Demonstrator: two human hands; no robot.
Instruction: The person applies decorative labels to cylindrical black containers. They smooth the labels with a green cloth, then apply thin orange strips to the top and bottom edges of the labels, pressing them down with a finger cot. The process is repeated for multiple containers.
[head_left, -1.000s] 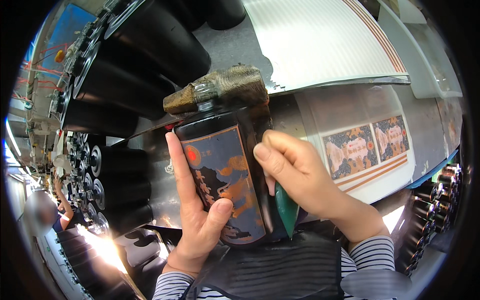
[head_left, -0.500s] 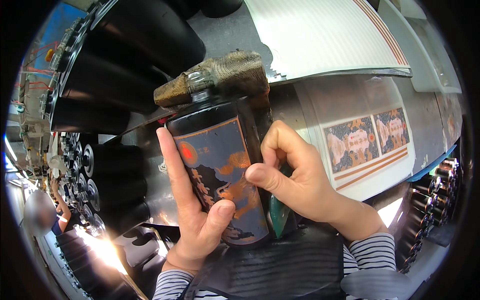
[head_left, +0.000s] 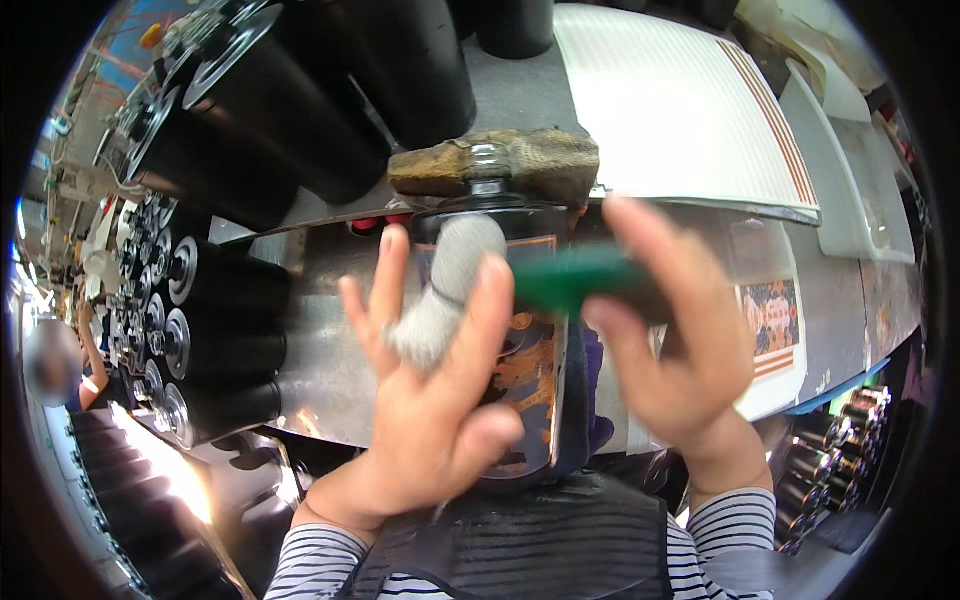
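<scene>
A black bottle (head_left: 537, 420) with an orange-and-dark decorated front lies toward me, its clear-topped neck resting on a worn cloth-wrapped support (head_left: 550, 165). Above its front, my left hand (head_left: 420, 440) is open with fingers spread. Grey cloth covers (head_left: 460, 265) sit on some of that hand's fingers; whether any finger touches the bottle, I cannot tell. My right hand (head_left: 690, 350), blurred by motion, grips a flat green scraper (head_left: 575, 280) just right of the bottle, its tip pointing left over it. Purple cloth (head_left: 597, 400) shows along the bottle's right side.
Large black cylindrical containers (head_left: 290, 110) crowd the far left, with several more (head_left: 230, 340) below them. White striped sheets (head_left: 670, 110) lie at the back right, beside a translucent tray (head_left: 850, 190). A printed transfer sheet (head_left: 770, 315) is on the metal bench to the right. Another person (head_left: 95, 370) is at far left.
My left hand has come off the bottle's left side and now spreads above it, showing grey finger covers. The green scraper has swung up from beside the bottle to a level position.
</scene>
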